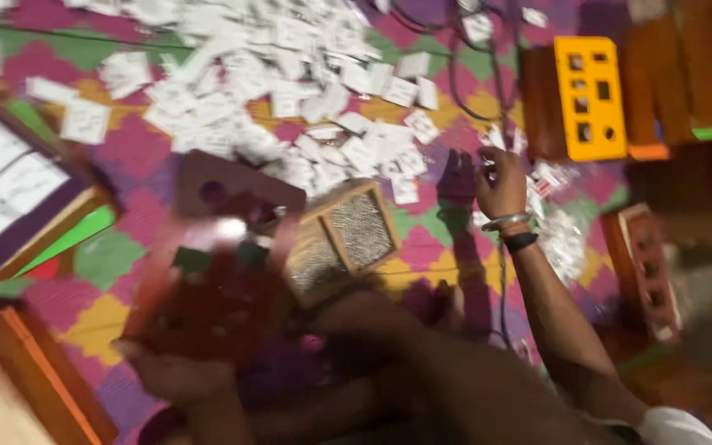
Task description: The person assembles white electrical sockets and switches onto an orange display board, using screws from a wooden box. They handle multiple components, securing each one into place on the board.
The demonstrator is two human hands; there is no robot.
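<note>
White paper labels (pixel 290 74) are lying heaped across the patterned mat (pixel 125 148), with a yellow rectangular plate (pixel 591 97) standing upright at the far right. The left hand (pixel 175 367) is holding a blurred reddish-brown board (pixel 208 288); its finger state I cannot tell, nor its long axis. The right hand (pixel 500 183) is reaching among labels, fingers curled.

The right arm (pixel 554 305) is bare, wearing a silver bangle (pixel 505 221), a black band (pixel 521 241) and a white sleeve (pixel 673 426).
</note>
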